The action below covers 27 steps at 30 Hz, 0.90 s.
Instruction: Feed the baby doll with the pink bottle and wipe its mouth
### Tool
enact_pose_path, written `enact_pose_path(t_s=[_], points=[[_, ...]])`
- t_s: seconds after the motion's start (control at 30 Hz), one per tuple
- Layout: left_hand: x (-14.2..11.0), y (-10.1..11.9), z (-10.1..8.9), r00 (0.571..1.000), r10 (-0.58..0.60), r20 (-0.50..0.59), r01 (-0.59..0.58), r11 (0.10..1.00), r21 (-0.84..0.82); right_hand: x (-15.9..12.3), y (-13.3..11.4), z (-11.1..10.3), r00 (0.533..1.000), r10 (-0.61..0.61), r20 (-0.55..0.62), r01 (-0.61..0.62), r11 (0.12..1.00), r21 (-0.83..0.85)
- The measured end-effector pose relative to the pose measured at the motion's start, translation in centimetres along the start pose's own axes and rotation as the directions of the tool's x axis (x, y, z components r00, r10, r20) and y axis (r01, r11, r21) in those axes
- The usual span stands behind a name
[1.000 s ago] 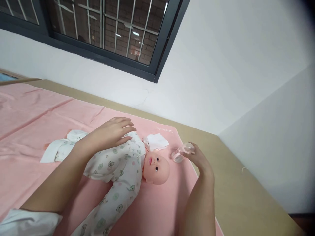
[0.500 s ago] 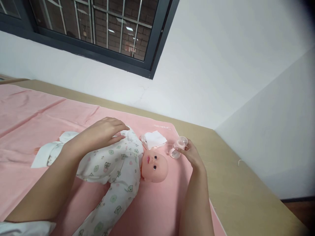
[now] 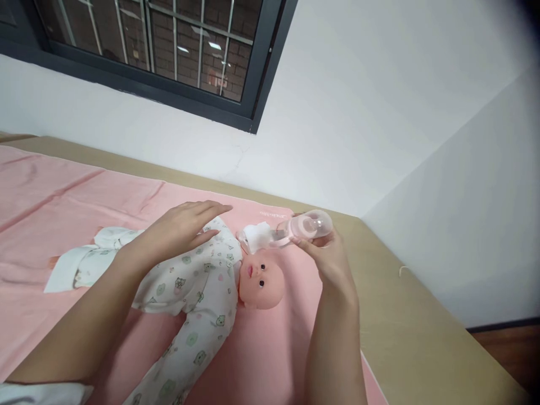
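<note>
A baby doll [image 3: 253,278] in a white printed sleepsuit lies on its back on a pink mat [image 3: 63,197], head toward the right. My left hand [image 3: 183,228] rests flat on the doll's chest, fingers stretched out. My right hand [image 3: 327,256] is closed round a clear pink feeding bottle [image 3: 306,226] and holds it in the air, lying sideways, just above and right of the doll's head. A white tissue [image 3: 258,235] lies on the mat beside the head.
The mat covers a tan wooden platform [image 3: 405,337] that runs along a white wall [image 3: 371,112] into a corner on the right. A dark-framed barred window [image 3: 169,50] sits above. Brown floor shows at the far right.
My right hand has closed on the bottle and lifted it off the mat, up and toward the doll's head. My left hand has stayed on the doll's chest.
</note>
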<state>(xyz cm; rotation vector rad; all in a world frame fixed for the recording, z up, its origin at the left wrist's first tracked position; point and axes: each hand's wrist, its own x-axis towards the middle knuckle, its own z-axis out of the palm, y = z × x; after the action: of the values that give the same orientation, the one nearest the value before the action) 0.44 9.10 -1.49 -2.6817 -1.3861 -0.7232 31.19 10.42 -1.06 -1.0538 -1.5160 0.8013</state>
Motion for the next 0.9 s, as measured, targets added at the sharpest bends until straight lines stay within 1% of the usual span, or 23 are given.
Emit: enact_pose_path(t_s=[0.1, 0.17, 0.23, 0.33, 0.47, 0.63, 0.9], points=[[-0.1, 0.3, -0.1, 1.0, -0.014, -0.027, 0.012, 0.998, -0.065, -1.0, -1.6, 3.0, 0.988, -0.022, 0.153, 0.01, 0.997, 0.077], [-0.2, 0.7, -0.2, 1.0, -0.012, -0.01, 0.01, 0.991, -0.137, -1.6, -2.2, 4.8, 0.971, -0.039, 0.237, 0.01, 0.992, 0.122], [-0.2, 1.2, -0.4, 0.999, -0.009, 0.036, 0.017, 0.977, -0.21, -2.2, -2.6, 6.3, 0.954, -0.025, 0.299, -0.021, 0.989, 0.15], [-0.1, 1.9, -0.6, 0.991, -0.006, 0.13, 0.047, 0.948, -0.316, -2.9, -2.9, 7.7, 0.935, 0.044, 0.352, -0.105, 0.982, 0.158], [0.2, 2.1, -0.5, 0.979, -0.007, 0.203, 0.095, 0.899, -0.427, -3.3, -3.1, 8.5, 0.935, 0.078, 0.345, -0.14, 0.978, 0.157], [0.3, 1.9, -0.1, 0.978, -0.004, 0.207, 0.112, 0.851, -0.513, -3.6, -3.1, 8.7, 0.935, 0.103, 0.338, -0.158, 0.978, 0.139], [0.4, 2.2, -0.4, 0.974, 0.017, 0.227, 0.102, 0.859, -0.501, -3.8, -3.4, 8.7, 0.92, 0.133, 0.368, -0.234, 0.941, 0.244]])
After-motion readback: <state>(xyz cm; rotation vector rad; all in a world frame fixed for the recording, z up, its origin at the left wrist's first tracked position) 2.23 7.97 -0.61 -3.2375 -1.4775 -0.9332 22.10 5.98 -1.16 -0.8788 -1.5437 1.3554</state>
